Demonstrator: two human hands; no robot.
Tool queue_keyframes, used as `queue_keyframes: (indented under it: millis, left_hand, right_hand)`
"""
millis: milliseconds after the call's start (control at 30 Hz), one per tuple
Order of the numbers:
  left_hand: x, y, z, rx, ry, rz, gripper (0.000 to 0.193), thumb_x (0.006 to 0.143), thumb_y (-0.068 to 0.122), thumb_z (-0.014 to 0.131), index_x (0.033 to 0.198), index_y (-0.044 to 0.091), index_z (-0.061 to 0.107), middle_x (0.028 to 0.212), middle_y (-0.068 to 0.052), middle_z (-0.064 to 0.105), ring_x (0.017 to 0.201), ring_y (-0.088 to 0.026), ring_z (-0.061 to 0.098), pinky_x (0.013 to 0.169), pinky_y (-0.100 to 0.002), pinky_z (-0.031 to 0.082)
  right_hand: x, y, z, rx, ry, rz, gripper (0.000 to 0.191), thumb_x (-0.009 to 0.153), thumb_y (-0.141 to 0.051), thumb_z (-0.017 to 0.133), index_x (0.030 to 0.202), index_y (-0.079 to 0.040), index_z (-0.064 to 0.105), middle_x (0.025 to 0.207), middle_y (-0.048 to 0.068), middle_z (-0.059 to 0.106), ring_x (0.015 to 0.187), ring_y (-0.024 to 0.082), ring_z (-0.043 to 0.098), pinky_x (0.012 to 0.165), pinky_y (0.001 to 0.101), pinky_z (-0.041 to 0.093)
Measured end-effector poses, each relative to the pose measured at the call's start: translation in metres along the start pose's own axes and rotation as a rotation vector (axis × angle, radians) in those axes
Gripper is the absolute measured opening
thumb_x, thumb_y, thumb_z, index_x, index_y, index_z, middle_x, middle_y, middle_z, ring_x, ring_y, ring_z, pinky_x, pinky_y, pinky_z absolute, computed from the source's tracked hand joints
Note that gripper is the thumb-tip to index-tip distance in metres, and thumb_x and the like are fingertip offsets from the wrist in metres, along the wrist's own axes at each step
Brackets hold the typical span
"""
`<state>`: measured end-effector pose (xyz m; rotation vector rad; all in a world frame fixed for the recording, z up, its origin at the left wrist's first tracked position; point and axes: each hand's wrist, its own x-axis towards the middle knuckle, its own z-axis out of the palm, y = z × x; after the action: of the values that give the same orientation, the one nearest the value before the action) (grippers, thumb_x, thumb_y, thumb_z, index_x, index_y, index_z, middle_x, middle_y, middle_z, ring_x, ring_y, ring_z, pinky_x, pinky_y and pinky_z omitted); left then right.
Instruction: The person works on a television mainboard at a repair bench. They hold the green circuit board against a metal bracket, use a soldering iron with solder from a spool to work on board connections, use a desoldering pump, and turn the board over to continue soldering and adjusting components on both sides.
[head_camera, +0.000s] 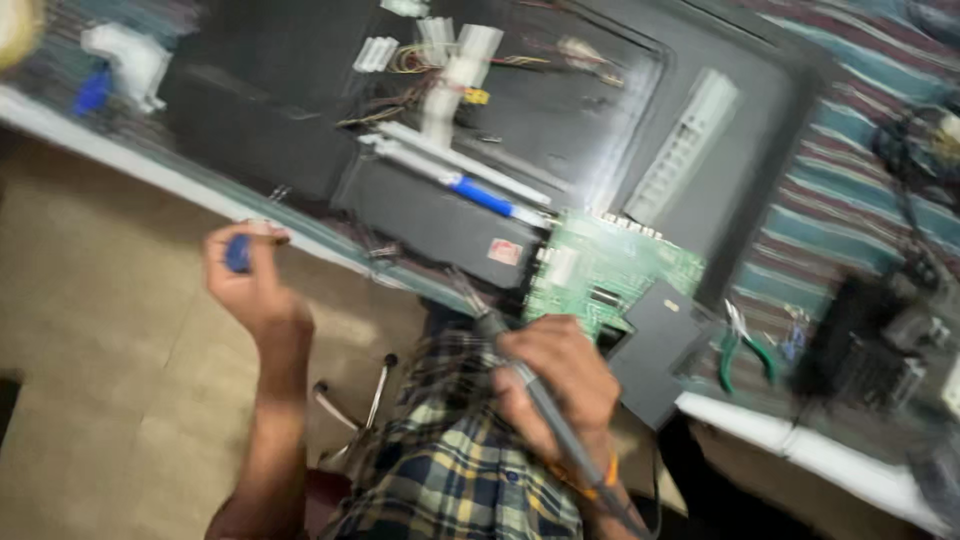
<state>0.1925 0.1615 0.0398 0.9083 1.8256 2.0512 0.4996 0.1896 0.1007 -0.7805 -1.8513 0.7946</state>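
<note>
Head view: blurred, looking down over a tabletop (800, 455) edge.
Right hand (560, 380): fingers wrapped tight around a grey pen-shaped tool (520, 375), tip aimed at the green circuit board (610, 270).
Left hand (250, 285): raised off the tabletop, fingers pinching a small blue object (238, 255).
Board: lies on the dark panel (300, 90), beside green-handled pliers (745, 355).

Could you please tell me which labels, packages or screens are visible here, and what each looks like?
Small pale sticker with red marking: on the dark metal box beside the green circuit board, squarish, blurred.
Small yellow tag: among the wires on the large dark panel back.
No packages or lit screens show.
</note>
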Motion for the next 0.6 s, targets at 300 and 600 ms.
queue_keyframes:
  millis: [300, 600]
  left_hand:
    - [0.006, 0.02, -0.22, 0.237, 0.684, 0.209, 0.016, 0.111, 0.006, 0.071, 0.103, 0.006, 0.057, 0.095, -0.002, 0.058, 0.085, -0.012, 0.058, 0.08, -0.028, 0.052]
    - [-0.017, -0.024, -0.18, 0.035, 0.566, -0.319, 0.007, 0.099, 0.015, 0.065, 0.099, 0.011, 0.059, 0.084, -0.001, 0.057, 0.072, -0.01, 0.056, 0.067, -0.028, 0.05]
  right_hand:
    - [0.041, 0.024, 0.201, 0.397, -0.363, 0.204, 0.029, 0.099, -0.015, 0.064, 0.124, 0.0, 0.072, 0.119, 0.015, 0.075, 0.11, 0.026, 0.072, 0.101, 0.0367, 0.054]
    - [0.037, 0.027, 0.136, 0.522, -0.068, 0.459, 0.033, 0.103, -0.016, 0.059, 0.127, 0.007, 0.062, 0.122, 0.017, 0.07, 0.111, 0.022, 0.071, 0.101, 0.0362, 0.056]
